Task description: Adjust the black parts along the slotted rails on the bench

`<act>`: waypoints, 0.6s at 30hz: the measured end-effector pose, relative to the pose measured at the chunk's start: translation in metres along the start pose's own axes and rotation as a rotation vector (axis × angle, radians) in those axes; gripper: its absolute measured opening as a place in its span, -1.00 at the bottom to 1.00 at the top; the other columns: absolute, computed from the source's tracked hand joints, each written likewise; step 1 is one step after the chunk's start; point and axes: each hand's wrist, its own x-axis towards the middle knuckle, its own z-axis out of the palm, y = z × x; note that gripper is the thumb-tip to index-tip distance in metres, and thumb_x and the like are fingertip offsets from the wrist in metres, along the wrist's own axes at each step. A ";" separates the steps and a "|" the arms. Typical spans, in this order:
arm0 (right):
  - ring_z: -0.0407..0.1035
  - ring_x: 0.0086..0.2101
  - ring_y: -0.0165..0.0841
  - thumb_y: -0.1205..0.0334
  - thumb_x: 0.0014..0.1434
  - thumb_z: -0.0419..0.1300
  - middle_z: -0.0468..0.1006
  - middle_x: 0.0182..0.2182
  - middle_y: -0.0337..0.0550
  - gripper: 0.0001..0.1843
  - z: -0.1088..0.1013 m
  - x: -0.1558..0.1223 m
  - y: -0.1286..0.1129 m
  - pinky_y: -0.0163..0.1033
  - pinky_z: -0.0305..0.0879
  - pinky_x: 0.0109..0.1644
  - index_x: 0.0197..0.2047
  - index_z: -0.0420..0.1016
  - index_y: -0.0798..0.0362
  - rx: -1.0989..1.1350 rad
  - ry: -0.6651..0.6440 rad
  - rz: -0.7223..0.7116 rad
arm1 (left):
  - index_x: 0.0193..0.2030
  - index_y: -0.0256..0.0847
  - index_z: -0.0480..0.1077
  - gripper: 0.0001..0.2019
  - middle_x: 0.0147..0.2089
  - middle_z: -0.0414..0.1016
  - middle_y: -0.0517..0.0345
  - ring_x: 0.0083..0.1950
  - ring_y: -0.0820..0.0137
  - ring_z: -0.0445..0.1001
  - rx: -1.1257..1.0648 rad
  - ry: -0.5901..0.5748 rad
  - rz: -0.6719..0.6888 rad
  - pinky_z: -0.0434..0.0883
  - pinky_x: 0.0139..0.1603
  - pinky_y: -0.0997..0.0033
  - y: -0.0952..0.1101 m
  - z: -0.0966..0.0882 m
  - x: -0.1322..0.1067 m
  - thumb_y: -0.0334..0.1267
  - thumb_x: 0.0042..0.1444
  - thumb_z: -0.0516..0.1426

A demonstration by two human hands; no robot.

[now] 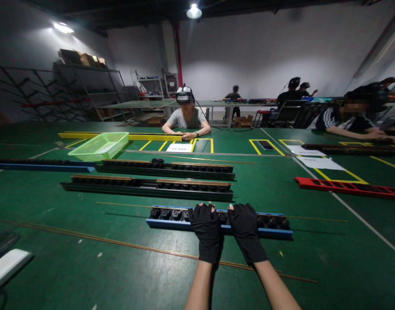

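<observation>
Two gloved hands on a blue-edged socket bar (268, 228), nearest of the bars on our bench

Our left hand (205, 232) and right hand (245, 230), in black fingerless gloves, lie side by side across the bar's middle, fingers curled over its far edge. We cannot tell whether they clamp it or only rest on it, and they hold nothing else. The bar lies flat and crosswise just before us, with a thin brass strip (126, 243) on the bench nearer us. Beyond it lie two dark socket bars (197, 171) (145, 189), a green plastic basket (100, 145) and a red bar (346, 187), on a green bench (329, 241) marked with yellow tape (339, 175). Opposite us sits a person (187, 118) wearing a head camera; others work at benches under white walls, near metal shelving (87, 86).
</observation>
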 end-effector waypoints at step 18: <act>0.31 -0.47 -0.32 0.22 0.34 0.00 0.52 -0.56 -0.14 -0.55 0.000 0.000 0.000 -0.18 0.04 -0.10 -0.56 0.44 0.03 -0.013 -0.007 0.002 | -0.25 -0.13 0.55 -0.78 -0.14 0.61 0.07 0.02 0.14 0.44 -0.002 0.011 -0.003 0.14 0.22 -0.01 0.000 0.001 0.000 -0.32 0.27 0.05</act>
